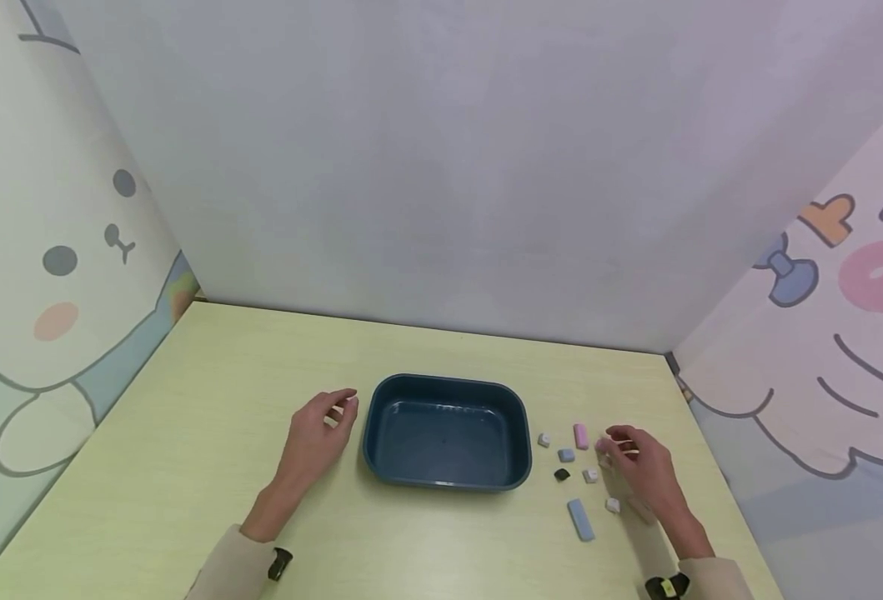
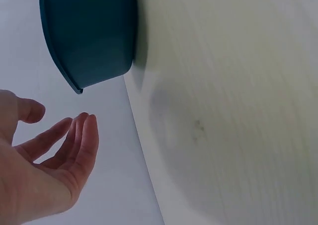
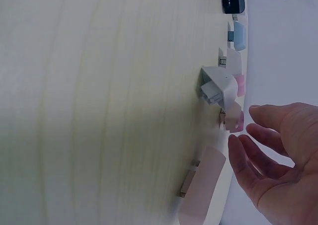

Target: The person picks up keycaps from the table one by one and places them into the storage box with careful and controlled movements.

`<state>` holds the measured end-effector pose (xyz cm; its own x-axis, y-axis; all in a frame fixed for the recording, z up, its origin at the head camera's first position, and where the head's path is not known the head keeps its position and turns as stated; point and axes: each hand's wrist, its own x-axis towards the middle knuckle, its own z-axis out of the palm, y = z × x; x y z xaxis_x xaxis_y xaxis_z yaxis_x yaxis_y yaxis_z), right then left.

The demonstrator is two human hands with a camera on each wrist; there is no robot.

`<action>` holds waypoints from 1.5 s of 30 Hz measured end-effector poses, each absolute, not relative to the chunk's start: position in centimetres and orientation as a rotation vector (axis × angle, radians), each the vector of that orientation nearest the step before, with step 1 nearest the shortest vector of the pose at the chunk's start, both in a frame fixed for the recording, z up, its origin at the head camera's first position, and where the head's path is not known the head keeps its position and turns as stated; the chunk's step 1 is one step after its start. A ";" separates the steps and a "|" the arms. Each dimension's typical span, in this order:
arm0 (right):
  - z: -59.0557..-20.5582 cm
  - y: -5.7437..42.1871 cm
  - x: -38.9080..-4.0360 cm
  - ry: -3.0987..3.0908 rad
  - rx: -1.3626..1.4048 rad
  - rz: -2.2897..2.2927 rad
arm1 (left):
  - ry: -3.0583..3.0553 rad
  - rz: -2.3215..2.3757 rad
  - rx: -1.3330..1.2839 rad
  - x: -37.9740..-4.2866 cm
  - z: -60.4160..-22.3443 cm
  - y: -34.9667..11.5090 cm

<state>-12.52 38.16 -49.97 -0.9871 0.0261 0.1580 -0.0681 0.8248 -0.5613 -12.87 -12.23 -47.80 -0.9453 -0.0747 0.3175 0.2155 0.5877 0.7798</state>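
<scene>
My right hand (image 1: 642,468) hovers over loose keycaps on the table, fingers relaxed and slightly bent. Near its thumb and fingertips is a small pink keycap (image 1: 601,445); the right wrist view shows a gap between thumb and fingers, with a pink keycap (image 3: 240,122) behind it. A long pale keycap (image 3: 202,187) lies below the hand, and a white keycap (image 3: 221,87) rests tipped on its side. Left of the blue basin (image 1: 449,483), my left hand (image 1: 317,437) hangs in the air with loosely bent fingers. Nothing is held in it, and it is apart from the basin.
Between basin and right hand lie a long pink keycap (image 1: 580,436), a small blue keycap (image 1: 566,455), a black keycap (image 1: 562,474) and several white ones. A long blue keycap (image 1: 580,520) lies nearer the front. Pale walls border the wooden table (image 1: 148,450).
</scene>
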 end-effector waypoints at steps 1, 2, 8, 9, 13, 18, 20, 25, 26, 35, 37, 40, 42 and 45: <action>-50.0 38.2 -12.5 -2.846 0.039 0.886 | -2.498 -1.304 -0.116 -12.8 -47.8 -12.1; -50.0 38.2 -12.5 -2.852 0.038 0.887 | -2.497 -1.319 -0.113 -12.8 -47.8 -12.0; -50.2 38.0 -12.5 -2.885 0.009 0.894 | -2.524 -1.373 -0.080 -12.5 -47.6 -11.5; -50.2 38.0 -12.5 -2.889 0.003 0.895 | -2.526 -1.385 -0.075 -12.5 -47.6 -11.4; -50.3 37.9 -12.5 -2.900 -0.005 0.885 | -2.533 -1.444 -0.059 -12.4 -47.4 -11.2; -50.3 37.7 -12.5 -2.893 0.013 0.875 | -2.554 -1.523 -0.024 -12.4 -47.4 -11.1; -50.3 37.7 -12.5 -2.884 0.029 0.876 | -2.558 -1.557 -0.012 -12.4 -47.3 -11.0; -50.1 37.6 -12.5 -2.879 0.044 0.871 | -2.562 -1.633 0.012 -12.5 -47.3 -10.9; -50.0 37.6 -12.5 -2.883 0.040 0.869 | -2.562 -1.645 0.015 -12.5 -47.3 -10.9; -49.6 37.3 -12.3 -2.906 0.001 0.887 | -2.554 -1.753 0.058 -12.7 -47.5 -10.8; -49.7 37.3 -12.2 -2.901 0.007 0.884 | -2.553 -1.773 0.071 -12.7 -47.5 -10.7; -49.8 37.4 -12.2 -2.897 0.007 0.881 | -2.554 -1.798 0.090 -12.7 -47.4 -10.7; -49.8 37.4 -12.2 -2.897 0.006 0.888 | -2.554 -1.810 0.103 -12.6 -47.3 -10.7; -49.9 37.5 -12.3 -2.899 0.006 0.894 | -2.541 -1.843 0.125 -12.6 -47.2 -10.7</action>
